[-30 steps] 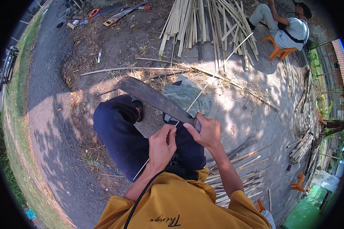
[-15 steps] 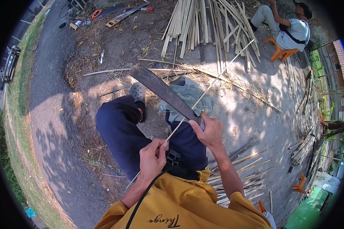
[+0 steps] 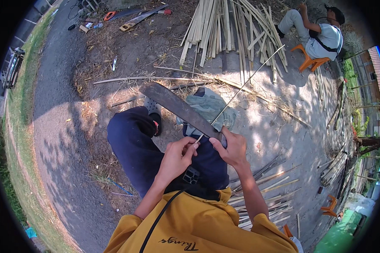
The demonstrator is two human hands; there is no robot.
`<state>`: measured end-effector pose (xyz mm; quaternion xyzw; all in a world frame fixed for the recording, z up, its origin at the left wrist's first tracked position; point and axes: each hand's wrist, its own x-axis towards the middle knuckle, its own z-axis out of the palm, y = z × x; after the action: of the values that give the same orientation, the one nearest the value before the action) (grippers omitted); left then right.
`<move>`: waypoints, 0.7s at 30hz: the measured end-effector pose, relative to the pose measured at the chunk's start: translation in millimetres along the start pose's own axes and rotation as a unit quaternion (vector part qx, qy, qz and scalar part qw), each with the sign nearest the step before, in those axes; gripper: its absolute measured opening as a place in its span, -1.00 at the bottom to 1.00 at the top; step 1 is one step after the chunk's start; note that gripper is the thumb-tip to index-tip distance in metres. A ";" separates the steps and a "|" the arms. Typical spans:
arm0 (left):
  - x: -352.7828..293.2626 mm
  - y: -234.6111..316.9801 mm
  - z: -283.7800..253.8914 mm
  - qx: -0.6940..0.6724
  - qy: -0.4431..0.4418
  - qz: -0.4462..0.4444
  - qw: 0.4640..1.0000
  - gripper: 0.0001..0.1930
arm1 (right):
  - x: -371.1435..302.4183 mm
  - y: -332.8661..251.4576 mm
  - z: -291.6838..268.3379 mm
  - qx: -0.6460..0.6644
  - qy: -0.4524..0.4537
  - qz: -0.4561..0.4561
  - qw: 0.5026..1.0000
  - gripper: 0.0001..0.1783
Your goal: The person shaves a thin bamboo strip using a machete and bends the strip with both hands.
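Note:
My right hand (image 3: 231,148) grips the handle of a long dark machete (image 3: 177,109), its blade pointing up and to the left over my knees. My left hand (image 3: 177,158) pinches the near end of a thin bamboo strip (image 3: 245,84) right against the blade near the handle. The strip runs up and to the right, away from me. I am seated, with dark blue trousers (image 3: 133,147) and a yellow shirt below the hands.
A pile of split bamboo slats (image 3: 223,29) lies ahead. Another person sits on an orange stool (image 3: 310,61) at the upper right. More strips (image 3: 270,189) lie by my right side. Tools (image 3: 135,17) lie at the top left; a paved path (image 3: 55,126) runs on the left.
My left hand had pulled back toward my body half a second ago; it has now come up again to the blade, holding the strip's end. The machete stays almost still.

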<state>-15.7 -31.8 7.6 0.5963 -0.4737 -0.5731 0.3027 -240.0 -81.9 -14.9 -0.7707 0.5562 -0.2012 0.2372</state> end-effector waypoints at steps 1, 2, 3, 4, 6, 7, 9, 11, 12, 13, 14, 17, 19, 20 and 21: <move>3.7 -3.6 4.0 0.003 0.039 0.033 0.999 -0.87 | -1.9 -2.2 -2.0 0.001 0.000 0.001 1.000 -0.43; 6.9 -4.3 7.5 0.006 0.077 0.066 0.995 -0.87 | -4.7 -4.8 -5.7 0.022 0.001 -0.001 1.000 -0.47; 9.1 -3.9 9.5 0.006 0.076 0.065 0.995 -0.87 | -7.0 -7.1 -8.8 0.044 0.003 -0.003 0.999 -0.50; 11.5 -2.8 10.8 -0.002 0.093 0.076 0.993 -0.87 | -9.0 -8.7 -11.3 0.045 0.002 -0.002 0.999 -0.50; 15.7 -0.4 11.5 -0.008 0.106 0.087 0.990 -0.87 | -12.2 -10.3 -15.1 0.043 0.014 -0.017 0.999 -0.49; 16.8 1.4 11.1 0.005 0.101 0.072 0.992 -0.87 | -11.6 -10.6 -15.2 0.044 0.014 -0.015 0.999 -0.49; 19.8 2.6 12.5 0.019 0.094 0.057 0.994 -0.87 | -8.8 -10.3 -15.2 0.038 0.003 -0.004 0.999 -0.49; 22.3 2.8 13.7 -0.021 0.087 0.055 0.994 -0.87 | -2.2 -11.3 -14.9 0.049 0.002 0.004 0.999 -0.47; 23.4 3.3 14.0 -0.019 0.087 0.055 0.995 -0.87 | 1.4 -12.4 -14.7 0.058 0.001 0.010 0.998 -0.46; 24.6 3.9 14.2 -0.039 0.085 0.047 0.994 -0.87 | 4.4 -14.8 -15.1 0.059 0.002 0.011 0.998 -0.46; 26.2 4.7 14.6 -0.059 0.083 0.040 0.994 -0.85 | 7.3 -17.5 -16.3 0.040 0.001 0.007 0.999 -0.44; 31.0 5.9 15.5 -0.060 0.087 0.035 0.994 -0.85 | 12.6 -16.4 -15.9 0.016 -0.013 0.019 1.000 -0.40; 34.2 5.2 16.2 -0.059 0.089 0.033 0.994 -0.85 | 14.5 -13.9 -11.8 0.011 -0.028 0.035 0.999 -0.37; 35.0 4.1 16.7 -0.058 0.091 0.032 0.994 -0.85 | 15.6 -13.1 -6.6 0.003 -0.015 0.026 1.000 -0.36; 35.2 2.2 17.6 -0.058 0.090 0.031 0.994 -0.85 | 16.4 -11.9 -3.1 -0.006 -0.002 0.016 1.000 -0.36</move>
<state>-36.9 -61.5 -7.2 0.6119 -0.4291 -0.5338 0.3955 -227.8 -94.7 -4.6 -0.7633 0.5694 -0.1924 0.2368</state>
